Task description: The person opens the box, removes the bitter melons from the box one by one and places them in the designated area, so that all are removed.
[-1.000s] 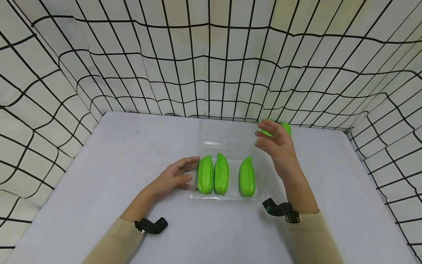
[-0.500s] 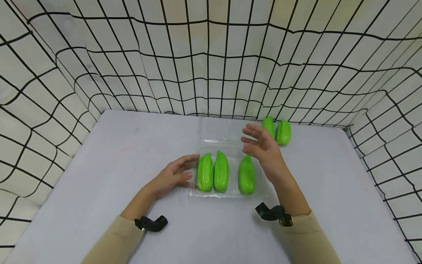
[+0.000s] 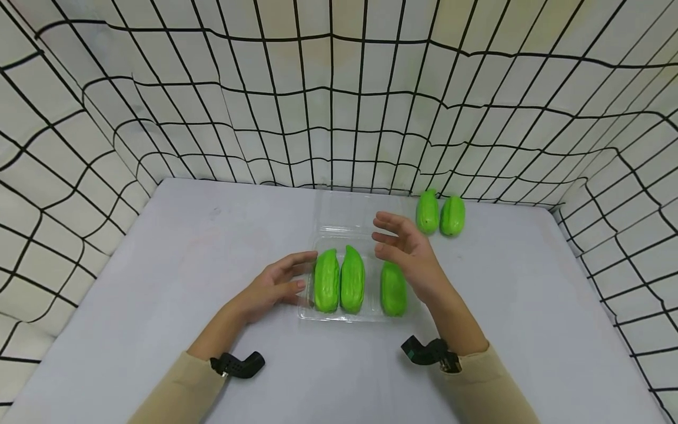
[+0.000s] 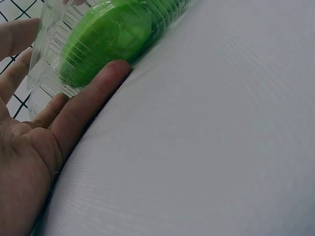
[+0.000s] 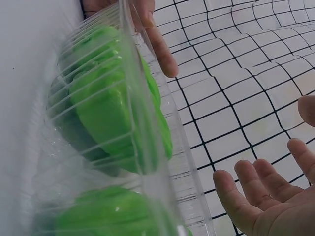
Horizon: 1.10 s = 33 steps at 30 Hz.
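Observation:
A clear plastic clamshell box [image 3: 371,318] lies on the white table with its lid [image 3: 344,212] folded back. Inside are three bright green, ridged, gourd-like vegetables: two side by side at the left [image 3: 326,282] [image 3: 352,281], and one at the right [image 3: 394,291], partly hidden by my right hand. My left hand [image 3: 275,284] rests at the box's left side, its fingers extended against the plastic in the left wrist view. Above the box's right part hovers my right hand [image 3: 410,253], fingers spread and holding nothing; the right wrist view shows its palm and fingers [image 5: 266,196] apart from the box.
Two more of the green vegetables [image 3: 427,213] [image 3: 452,217] lie at the back right, beside the lid. White walls with a black grid net [image 3: 331,112] enclose the table's back and sides. Each wrist carries a black camera mount [image 3: 238,365].
My right hand has moved left and nearer to me, from over the back-right vegetables to over the box, bringing those two into view. The left hand stays put.

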Each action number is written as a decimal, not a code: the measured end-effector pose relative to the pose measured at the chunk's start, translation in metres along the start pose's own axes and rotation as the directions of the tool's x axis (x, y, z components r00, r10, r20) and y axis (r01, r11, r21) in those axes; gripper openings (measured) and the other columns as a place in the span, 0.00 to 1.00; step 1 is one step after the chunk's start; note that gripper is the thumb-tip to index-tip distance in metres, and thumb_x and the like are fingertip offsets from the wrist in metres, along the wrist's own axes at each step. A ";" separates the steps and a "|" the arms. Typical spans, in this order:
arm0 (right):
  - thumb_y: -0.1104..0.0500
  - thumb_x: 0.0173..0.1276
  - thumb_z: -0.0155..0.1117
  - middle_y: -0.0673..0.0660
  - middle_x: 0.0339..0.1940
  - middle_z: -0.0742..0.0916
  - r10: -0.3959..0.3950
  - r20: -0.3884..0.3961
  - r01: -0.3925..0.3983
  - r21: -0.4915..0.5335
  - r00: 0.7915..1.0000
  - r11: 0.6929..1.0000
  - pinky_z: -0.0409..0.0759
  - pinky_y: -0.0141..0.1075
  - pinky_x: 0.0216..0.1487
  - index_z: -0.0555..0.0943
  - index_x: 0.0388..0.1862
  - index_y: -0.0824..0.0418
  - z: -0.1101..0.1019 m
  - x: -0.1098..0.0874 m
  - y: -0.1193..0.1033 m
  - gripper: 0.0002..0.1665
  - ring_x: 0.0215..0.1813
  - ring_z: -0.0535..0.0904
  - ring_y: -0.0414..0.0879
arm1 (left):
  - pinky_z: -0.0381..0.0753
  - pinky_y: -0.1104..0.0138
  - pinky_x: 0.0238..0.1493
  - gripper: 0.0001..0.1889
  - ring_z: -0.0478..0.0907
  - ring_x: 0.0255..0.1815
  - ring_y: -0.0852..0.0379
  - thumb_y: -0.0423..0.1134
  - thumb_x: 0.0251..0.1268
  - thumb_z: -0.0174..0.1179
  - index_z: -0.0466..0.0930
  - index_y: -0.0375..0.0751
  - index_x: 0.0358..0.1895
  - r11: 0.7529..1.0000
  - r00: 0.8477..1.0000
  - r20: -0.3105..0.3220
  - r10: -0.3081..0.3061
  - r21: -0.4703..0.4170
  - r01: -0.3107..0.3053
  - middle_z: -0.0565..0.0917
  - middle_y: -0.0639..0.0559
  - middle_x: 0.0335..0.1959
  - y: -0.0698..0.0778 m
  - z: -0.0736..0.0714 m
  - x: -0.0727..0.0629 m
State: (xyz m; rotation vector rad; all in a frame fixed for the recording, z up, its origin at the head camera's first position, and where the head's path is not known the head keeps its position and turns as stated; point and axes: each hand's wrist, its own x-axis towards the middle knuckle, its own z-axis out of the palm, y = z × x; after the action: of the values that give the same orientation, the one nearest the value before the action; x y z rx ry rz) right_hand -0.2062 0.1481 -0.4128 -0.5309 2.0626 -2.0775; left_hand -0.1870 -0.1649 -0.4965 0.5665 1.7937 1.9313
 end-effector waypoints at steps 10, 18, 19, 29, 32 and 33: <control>0.63 0.72 0.61 0.55 0.71 0.73 0.011 0.014 -0.010 -0.061 1.000 0.998 0.79 0.42 0.63 0.68 0.72 0.56 0.005 0.000 0.006 0.31 0.70 0.72 0.56 | 0.86 0.50 0.50 0.31 0.59 0.76 0.36 0.33 0.73 0.54 0.59 0.43 0.76 1.000 1.000 -0.009 0.003 0.023 -0.002 0.61 0.40 0.77 0.001 0.000 -0.002; 0.60 0.72 0.62 0.51 0.72 0.73 0.035 0.037 -0.030 -0.123 0.999 0.992 0.74 0.55 0.67 0.68 0.72 0.53 0.005 0.002 0.011 0.31 0.71 0.72 0.54 | 0.86 0.50 0.50 0.30 0.60 0.75 0.36 0.34 0.73 0.54 0.59 0.43 0.76 1.000 1.000 -0.009 0.001 0.023 -0.001 0.61 0.40 0.77 0.000 0.000 0.000; 0.60 0.71 0.63 0.51 0.72 0.73 0.039 0.042 -0.033 -0.131 0.998 0.991 0.74 0.55 0.67 0.68 0.72 0.52 0.005 0.002 0.011 0.31 0.71 0.72 0.54 | 0.86 0.50 0.50 0.30 0.60 0.75 0.37 0.34 0.73 0.54 0.59 0.43 0.76 1.000 1.000 -0.009 0.000 0.022 0.000 0.61 0.40 0.77 0.000 0.000 0.000; 0.61 0.69 0.65 0.52 0.74 0.70 0.095 0.110 -0.076 -0.169 0.989 0.983 0.77 0.55 0.65 0.67 0.73 0.50 0.007 0.002 0.013 0.35 0.74 0.66 0.64 | 0.86 0.51 0.50 0.31 0.58 0.76 0.36 0.33 0.73 0.54 0.58 0.41 0.77 1.000 1.000 -0.002 0.002 0.017 -0.002 0.60 0.39 0.77 0.001 0.000 0.000; 0.60 0.69 0.66 0.52 0.75 0.70 0.102 0.113 -0.078 -0.195 0.988 0.978 0.76 0.56 0.65 0.68 0.73 0.49 0.009 0.002 0.013 0.35 0.74 0.65 0.64 | 0.86 0.51 0.50 0.31 0.58 0.76 0.36 0.33 0.73 0.54 0.58 0.41 0.77 1.000 1.000 -0.001 0.000 0.016 0.000 0.60 0.40 0.77 0.001 0.000 0.000; 0.60 0.68 0.67 0.53 0.75 0.70 0.104 0.113 -0.080 -0.202 0.988 0.976 0.75 0.57 0.65 0.68 0.73 0.49 0.010 0.002 0.014 0.35 0.74 0.65 0.64 | 0.86 0.51 0.50 0.31 0.58 0.76 0.36 0.33 0.73 0.54 0.58 0.41 0.77 1.000 1.000 -0.002 -0.002 0.015 0.002 0.60 0.40 0.77 0.002 0.001 0.000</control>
State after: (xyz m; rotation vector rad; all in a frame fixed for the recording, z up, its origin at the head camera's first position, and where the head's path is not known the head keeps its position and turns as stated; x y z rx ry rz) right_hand -0.2062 0.1376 -0.4263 -0.5650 2.1891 -1.7544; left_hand -0.1864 -0.1649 -0.4949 0.5680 1.8106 1.9190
